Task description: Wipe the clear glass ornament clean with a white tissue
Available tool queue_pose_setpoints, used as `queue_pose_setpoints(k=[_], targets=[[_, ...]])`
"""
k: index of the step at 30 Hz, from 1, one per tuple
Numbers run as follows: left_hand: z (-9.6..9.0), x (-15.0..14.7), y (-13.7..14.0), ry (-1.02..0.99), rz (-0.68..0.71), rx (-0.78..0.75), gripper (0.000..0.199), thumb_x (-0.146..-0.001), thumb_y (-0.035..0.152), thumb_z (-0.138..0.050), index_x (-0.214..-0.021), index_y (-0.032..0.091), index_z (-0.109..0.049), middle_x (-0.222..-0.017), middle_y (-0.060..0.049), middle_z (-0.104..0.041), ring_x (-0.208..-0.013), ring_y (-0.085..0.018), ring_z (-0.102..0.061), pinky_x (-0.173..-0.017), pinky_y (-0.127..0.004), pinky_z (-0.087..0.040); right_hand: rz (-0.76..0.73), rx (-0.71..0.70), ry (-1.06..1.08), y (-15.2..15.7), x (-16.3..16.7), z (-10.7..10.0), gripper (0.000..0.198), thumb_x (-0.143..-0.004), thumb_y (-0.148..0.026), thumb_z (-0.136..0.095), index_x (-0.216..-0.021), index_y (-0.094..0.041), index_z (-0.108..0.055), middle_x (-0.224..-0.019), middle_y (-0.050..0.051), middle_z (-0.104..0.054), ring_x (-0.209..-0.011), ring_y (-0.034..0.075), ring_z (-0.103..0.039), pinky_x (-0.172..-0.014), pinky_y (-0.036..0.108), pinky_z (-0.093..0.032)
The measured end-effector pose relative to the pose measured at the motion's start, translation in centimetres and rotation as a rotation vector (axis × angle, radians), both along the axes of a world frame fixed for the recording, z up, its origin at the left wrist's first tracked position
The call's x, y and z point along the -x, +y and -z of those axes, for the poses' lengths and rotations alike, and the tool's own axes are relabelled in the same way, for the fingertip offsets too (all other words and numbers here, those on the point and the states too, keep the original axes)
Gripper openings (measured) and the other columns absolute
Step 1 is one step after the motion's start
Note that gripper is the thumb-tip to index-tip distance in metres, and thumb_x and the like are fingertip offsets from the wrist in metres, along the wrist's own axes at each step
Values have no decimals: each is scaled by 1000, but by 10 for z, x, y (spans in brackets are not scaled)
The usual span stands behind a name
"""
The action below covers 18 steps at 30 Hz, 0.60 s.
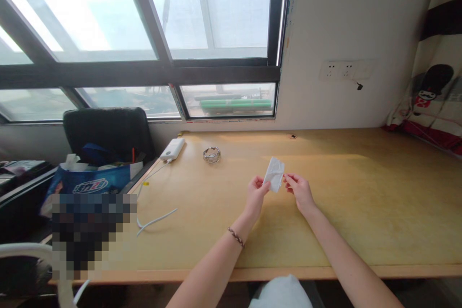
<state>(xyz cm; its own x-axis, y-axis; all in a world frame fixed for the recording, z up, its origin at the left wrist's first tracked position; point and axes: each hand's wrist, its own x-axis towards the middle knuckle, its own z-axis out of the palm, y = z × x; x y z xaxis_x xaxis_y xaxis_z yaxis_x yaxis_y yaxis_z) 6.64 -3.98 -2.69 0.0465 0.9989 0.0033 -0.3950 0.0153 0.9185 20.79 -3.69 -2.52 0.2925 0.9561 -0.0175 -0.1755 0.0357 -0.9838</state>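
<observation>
A folded white tissue (275, 173) is held up over the wooden table, slightly tilted. My left hand (256, 194) is closed on its lower left edge, thumb lying across the front. At the tissue's right edge my right hand (300, 193) pinches with thumb and forefinger, the other fingers curled. A dark braided bracelet (236, 237) circles my left wrist. Beyond my hands, to the left, a silver openwork ring (211, 155) that looks like a bangle rests on the table (361, 211).
A white power bank (173, 149) lies at the table's left edge, its white cable (157, 220) trailing over the top. Left of the table stand a black chair (108, 130) and a blue bag (90, 178). Behind are a window and a wall with sockets (339, 70); a curtain (433, 82) hangs right.
</observation>
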Motion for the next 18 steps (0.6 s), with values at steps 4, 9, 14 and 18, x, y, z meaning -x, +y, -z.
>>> queue_pose_setpoints(k=[4, 9, 14, 18], targets=[[2, 0, 0, 26, -4, -4, 22, -60, 30, -64, -65, 15, -48, -61, 0, -55, -60, -10, -53, -60, -23, -41, 39, -17, 24, 0, -1, -1, 30, -58, -39, -65, -73, -13, -63, -59, 1, -58, -46, 7, -47, -41, 17, -37], [2, -1, 0, 71, -8, -11, 23, -60, 31, -64, -64, 15, -48, -62, 0, -55, -59, -10, -51, -58, -21, -39, 27, 31, 88, -1, -1, -4, 30, -57, -39, -66, -72, -14, -63, -58, 0, -58, -45, 7, -47, -41, 17, -36], [1, -3, 0, 184, -31, -74, 19, -61, 28, -63, -62, 15, -50, -58, 1, -53, -56, -9, -48, -54, -19, -36, -13, -28, 55, -4, 1, -8, 27, -60, -40, -65, -64, -14, -60, -47, -5, -49, -37, 4, -35, -35, 16, -26], [2, -5, -3, 314, -19, -159, 14, -63, 27, -61, -63, 16, -53, -61, 0, -56, -59, -12, -50, -57, -21, -37, -36, -125, -146, -6, 4, -9, 28, -60, -41, -65, -63, -14, -61, -53, -2, -55, -43, 7, -40, -39, 19, -29]])
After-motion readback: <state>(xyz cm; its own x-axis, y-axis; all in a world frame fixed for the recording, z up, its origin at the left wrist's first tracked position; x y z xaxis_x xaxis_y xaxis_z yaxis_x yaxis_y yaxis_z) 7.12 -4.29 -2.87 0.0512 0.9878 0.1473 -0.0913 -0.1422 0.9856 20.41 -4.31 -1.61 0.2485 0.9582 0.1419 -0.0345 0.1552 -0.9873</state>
